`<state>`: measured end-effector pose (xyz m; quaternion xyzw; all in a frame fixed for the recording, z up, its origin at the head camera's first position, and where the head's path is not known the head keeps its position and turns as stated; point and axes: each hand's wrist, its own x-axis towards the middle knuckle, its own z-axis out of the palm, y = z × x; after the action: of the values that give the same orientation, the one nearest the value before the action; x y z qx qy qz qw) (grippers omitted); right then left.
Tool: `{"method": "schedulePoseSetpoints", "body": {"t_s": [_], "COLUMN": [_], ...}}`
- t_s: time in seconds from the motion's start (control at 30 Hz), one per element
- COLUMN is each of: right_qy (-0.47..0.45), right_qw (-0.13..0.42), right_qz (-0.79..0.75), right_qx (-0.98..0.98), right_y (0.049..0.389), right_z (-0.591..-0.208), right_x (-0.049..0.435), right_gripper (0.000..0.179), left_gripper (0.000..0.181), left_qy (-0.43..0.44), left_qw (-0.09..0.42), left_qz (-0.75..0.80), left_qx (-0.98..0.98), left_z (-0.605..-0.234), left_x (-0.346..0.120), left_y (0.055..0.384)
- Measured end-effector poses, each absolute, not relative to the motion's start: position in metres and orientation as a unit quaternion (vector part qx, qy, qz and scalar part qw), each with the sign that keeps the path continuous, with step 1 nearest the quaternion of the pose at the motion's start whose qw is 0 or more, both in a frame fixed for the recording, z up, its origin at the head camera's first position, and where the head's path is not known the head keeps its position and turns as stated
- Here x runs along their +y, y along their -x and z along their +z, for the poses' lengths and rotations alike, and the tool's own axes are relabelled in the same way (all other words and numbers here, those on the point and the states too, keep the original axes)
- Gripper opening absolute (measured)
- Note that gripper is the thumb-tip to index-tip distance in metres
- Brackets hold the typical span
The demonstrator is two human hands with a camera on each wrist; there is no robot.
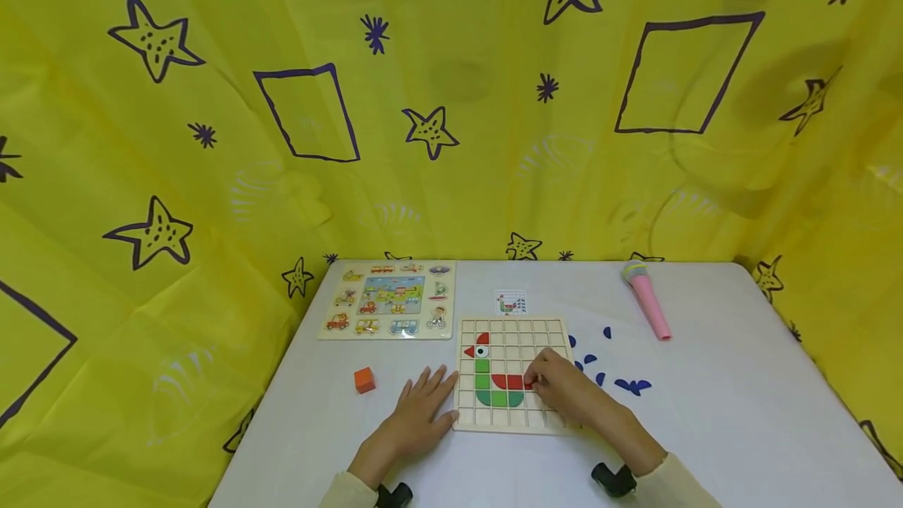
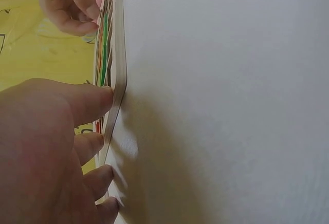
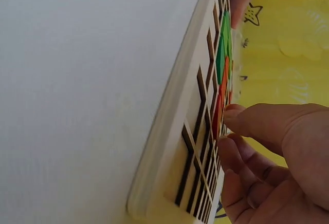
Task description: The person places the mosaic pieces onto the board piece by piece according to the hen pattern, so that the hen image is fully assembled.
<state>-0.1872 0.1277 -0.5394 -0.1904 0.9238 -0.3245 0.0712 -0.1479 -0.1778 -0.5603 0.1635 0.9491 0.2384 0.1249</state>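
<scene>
A wooden grid board (image 1: 518, 418) lies on the table with red, green and white pieces set in its cells, forming a bird with a round eye piece (image 1: 482, 351). My right hand (image 1: 564, 386) is over the board's right half, thumb and fingertips pinching a small red piece (image 1: 529, 385) at the end of the red row (image 1: 509, 382). The fingers hide most of that piece. With fingers spread, my left hand (image 1: 419, 414) rests on the table, its fingertips touching the board's left edge. In the left wrist view, the thumb (image 2: 95, 100) lies against the board's side.
Several dark blue pieces (image 1: 628, 386) lie scattered right of the board. Behind the board is a small picture card (image 1: 511, 302). A vehicle puzzle (image 1: 358, 328) sits at the back left, an orange cube (image 1: 364, 379) in front of it. A pink microphone (image 1: 650, 304) lies at the back right.
</scene>
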Motion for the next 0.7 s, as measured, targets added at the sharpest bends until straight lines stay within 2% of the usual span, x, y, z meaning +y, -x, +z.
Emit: {"method": "schedulePoseSetpoints", "body": {"t_s": [0.33,0.7], "right_qy": [0.153,0.092], "right_qw": [0.081,0.090], "right_qz": [-0.319,-0.319], "right_qx": [0.932,0.939], "right_y": [0.173,0.148], "right_z": [-0.531,-0.539], "right_x": [0.171,0.224], "right_gripper": [0.010,0.023], "left_gripper": [0.067,0.066], "left_qy": [-0.166,-0.168], "left_qw": [0.126,0.127], "left_qz": [0.233,0.243], "left_qx": [0.950,0.947], "left_z": [-0.560,-0.558], "left_x": [-0.178,-0.176], "left_y": [0.149,0.148]}}
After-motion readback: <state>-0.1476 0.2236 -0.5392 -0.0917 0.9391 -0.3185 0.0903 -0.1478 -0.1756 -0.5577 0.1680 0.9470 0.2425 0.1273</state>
